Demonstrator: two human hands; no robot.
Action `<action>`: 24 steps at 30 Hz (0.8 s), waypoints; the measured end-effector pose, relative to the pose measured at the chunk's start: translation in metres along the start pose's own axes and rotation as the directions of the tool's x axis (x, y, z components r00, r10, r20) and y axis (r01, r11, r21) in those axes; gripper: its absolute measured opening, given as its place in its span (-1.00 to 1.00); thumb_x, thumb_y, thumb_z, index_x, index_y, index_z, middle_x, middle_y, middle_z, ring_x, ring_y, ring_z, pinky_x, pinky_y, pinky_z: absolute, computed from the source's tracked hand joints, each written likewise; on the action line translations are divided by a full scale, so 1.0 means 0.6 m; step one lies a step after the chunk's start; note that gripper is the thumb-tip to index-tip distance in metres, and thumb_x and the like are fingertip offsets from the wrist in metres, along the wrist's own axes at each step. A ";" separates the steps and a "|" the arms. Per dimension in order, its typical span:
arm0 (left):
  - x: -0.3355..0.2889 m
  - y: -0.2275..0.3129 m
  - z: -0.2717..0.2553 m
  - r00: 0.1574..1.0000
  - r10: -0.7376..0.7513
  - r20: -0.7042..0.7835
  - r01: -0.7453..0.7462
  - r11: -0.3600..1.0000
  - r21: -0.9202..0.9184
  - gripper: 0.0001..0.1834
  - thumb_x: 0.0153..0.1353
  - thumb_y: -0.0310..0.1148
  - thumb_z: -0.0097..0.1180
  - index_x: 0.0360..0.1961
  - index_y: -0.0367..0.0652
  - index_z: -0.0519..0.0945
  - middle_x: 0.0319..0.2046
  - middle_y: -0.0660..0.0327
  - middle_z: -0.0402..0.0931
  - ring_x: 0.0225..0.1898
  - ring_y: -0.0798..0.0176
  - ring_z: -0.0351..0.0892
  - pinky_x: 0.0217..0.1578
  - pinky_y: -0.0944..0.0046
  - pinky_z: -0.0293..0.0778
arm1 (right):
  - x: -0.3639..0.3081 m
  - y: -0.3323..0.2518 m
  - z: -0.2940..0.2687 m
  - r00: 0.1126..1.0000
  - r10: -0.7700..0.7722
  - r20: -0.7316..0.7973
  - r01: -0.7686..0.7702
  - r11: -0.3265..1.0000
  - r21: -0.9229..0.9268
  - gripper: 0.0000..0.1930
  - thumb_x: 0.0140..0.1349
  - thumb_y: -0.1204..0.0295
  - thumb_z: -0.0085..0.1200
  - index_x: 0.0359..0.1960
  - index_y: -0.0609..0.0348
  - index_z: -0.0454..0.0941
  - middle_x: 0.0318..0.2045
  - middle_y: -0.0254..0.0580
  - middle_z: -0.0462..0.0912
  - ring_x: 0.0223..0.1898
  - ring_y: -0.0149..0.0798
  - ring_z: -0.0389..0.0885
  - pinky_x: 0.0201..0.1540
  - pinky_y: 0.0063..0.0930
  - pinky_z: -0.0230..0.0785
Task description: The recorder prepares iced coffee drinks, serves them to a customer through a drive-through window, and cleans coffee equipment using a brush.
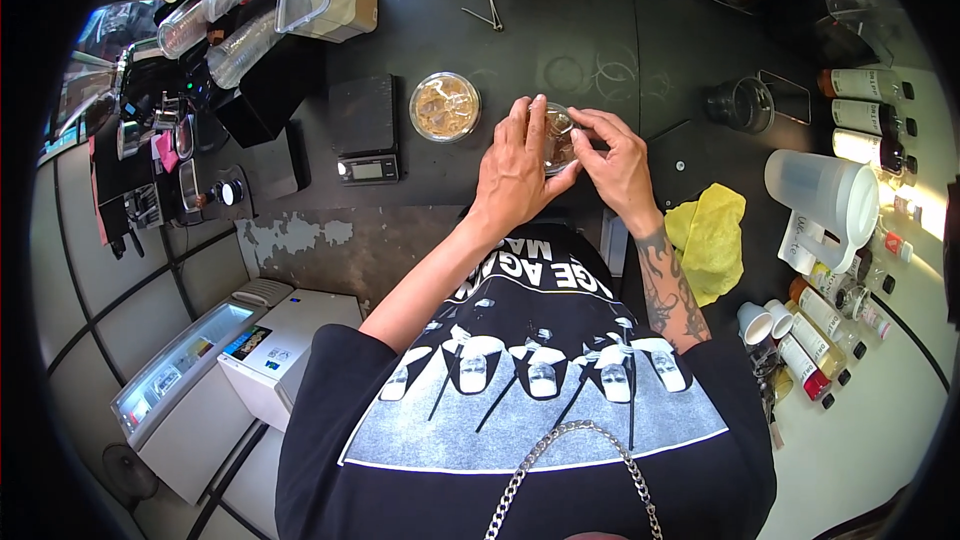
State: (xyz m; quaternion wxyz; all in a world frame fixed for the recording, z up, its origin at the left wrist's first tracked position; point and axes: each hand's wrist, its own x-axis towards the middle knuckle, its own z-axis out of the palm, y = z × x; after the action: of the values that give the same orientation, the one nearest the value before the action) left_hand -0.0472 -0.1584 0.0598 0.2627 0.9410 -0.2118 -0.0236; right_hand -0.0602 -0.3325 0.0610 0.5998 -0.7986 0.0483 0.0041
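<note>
Both my hands are at a round clear plastic cup (pixel 559 143) with brown contents, close to the counter's near edge. My left hand (pixel 512 172) lies over its left side, fingers stretched together along the rim and thumb at the near side. From the right, my right hand (pixel 620 166) grips the rim with thumb and bent fingers. Part of the cup is hidden beneath the hands. Just left of them stands a second round clear cup (pixel 446 107) holding a light-brown, lumpy filling, with a shiny clear top.
A black kitchen scale (pixel 364 120) sits to the left. Metal tongs (pixel 490 14) lie farther back. At right are a crumpled yellow cloth (pixel 708 243), a dark cup (pixel 740 103), a translucent pitcher (pixel 815 190) and several bottles. Clear containers (pixel 325 0) crowd the back left.
</note>
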 end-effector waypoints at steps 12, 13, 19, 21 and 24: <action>-0.001 0.002 -0.001 0.999 0.025 -0.041 -0.023 0.999 0.041 0.02 0.15 0.06 0.33 0.45 -0.37 0.20 0.30 -0.16 0.25 0.14 -0.14 0.44 0.04 0.05 0.56 | 0.050 -0.024 -0.033 0.946 -0.082 0.313 0.170 0.949 -0.265 -0.63 0.34 0.40 0.10 0.18 -0.06 0.62 0.06 -0.18 0.67 -0.12 -0.10 0.74 -0.06 -0.29 0.63; 0.000 0.002 -0.002 0.999 0.025 -0.041 -0.024 0.999 0.032 0.02 0.15 0.07 0.33 0.45 -0.37 0.20 0.30 -0.15 0.25 0.14 -0.14 0.45 0.04 0.05 0.56 | 0.054 -0.023 -0.036 0.946 -0.081 0.315 0.169 0.949 -0.265 -0.63 0.34 0.40 0.10 0.18 -0.06 0.62 0.06 -0.18 0.67 -0.12 -0.10 0.74 -0.06 -0.29 0.63; -0.001 0.000 0.001 0.997 0.041 -0.069 -0.038 0.998 0.042 0.02 0.16 0.08 0.32 0.46 -0.36 0.19 0.32 -0.15 0.24 0.15 -0.15 0.44 0.06 0.06 0.56 | 0.069 -0.003 -0.049 0.917 -0.116 0.382 0.224 0.942 -0.250 -0.60 0.37 0.30 0.12 0.23 -0.14 0.61 0.08 -0.22 0.67 -0.05 -0.07 0.71 0.01 -0.26 0.59; 0.000 0.001 -0.001 0.999 0.019 -0.049 -0.017 1.000 0.023 0.03 0.15 0.08 0.33 0.46 -0.35 0.20 0.32 -0.15 0.25 0.16 -0.15 0.44 0.05 0.06 0.56 | 0.073 -0.001 -0.052 0.901 -0.108 0.420 0.217 0.950 -0.223 -0.58 0.38 0.29 0.12 0.27 -0.15 0.59 0.08 -0.19 0.67 -0.03 -0.06 0.70 0.03 -0.29 0.57; 0.000 0.000 -0.003 0.999 0.008 -0.031 -0.008 1.000 0.015 0.03 0.14 0.08 0.33 0.46 -0.34 0.21 0.35 -0.15 0.24 0.21 -0.19 0.40 0.11 0.00 0.51 | 0.069 0.016 -0.048 0.888 -0.160 0.431 0.222 0.970 -0.096 -0.58 0.42 0.29 0.10 0.30 -0.10 0.57 0.09 -0.14 0.65 -0.03 -0.14 0.70 0.00 -0.36 0.57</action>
State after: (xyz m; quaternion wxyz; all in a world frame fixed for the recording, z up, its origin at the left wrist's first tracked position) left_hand -0.0469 -0.1574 0.0611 0.2589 0.9424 -0.2117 -0.0064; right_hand -0.0210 -0.3658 0.0573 0.5348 -0.8207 -0.1614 0.1203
